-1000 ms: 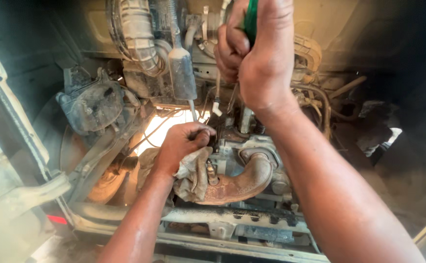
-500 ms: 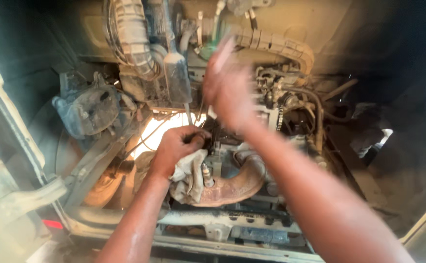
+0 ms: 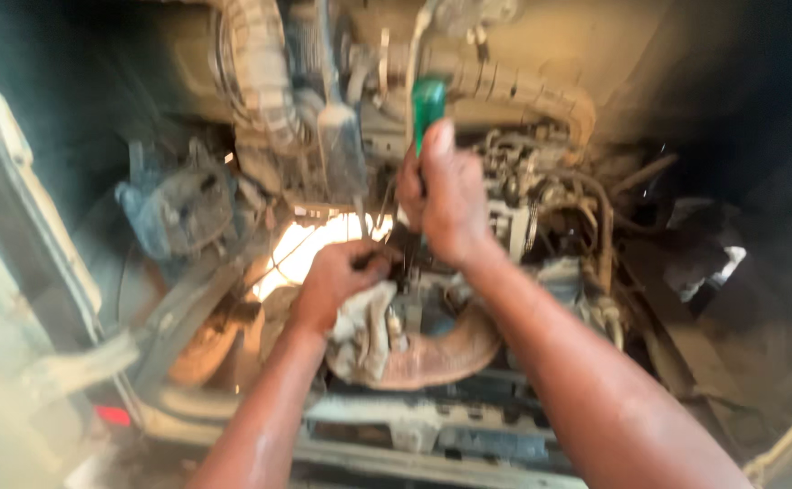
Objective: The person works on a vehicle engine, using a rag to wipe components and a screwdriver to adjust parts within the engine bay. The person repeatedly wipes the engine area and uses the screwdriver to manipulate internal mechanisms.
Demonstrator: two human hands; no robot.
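I look down into a dusty engine bay. My right hand [image 3: 443,201] grips a green-handled screwdriver [image 3: 427,101], handle up, its shaft hidden behind my fingers and pointing down toward the engine. My left hand [image 3: 336,279] rests just below and to the left, fingers closed on a small engine part beside a dirty pale rag [image 3: 365,331]. The rag lies over a rusty curved pipe [image 3: 441,355]. The two hands are close together, almost touching.
A ribbed hose [image 3: 253,72] hangs at the top left, and a second ribbed hose [image 3: 523,91] runs across the top right. A grey round housing [image 3: 177,208] sits at the left. Bright ground shows through a gap [image 3: 310,249]. Wires and hoses crowd the right side.
My right hand came down from high up, swept across in a blur, and now holds the green screwdriver upright just above my left hand. The left hand has stayed in place.
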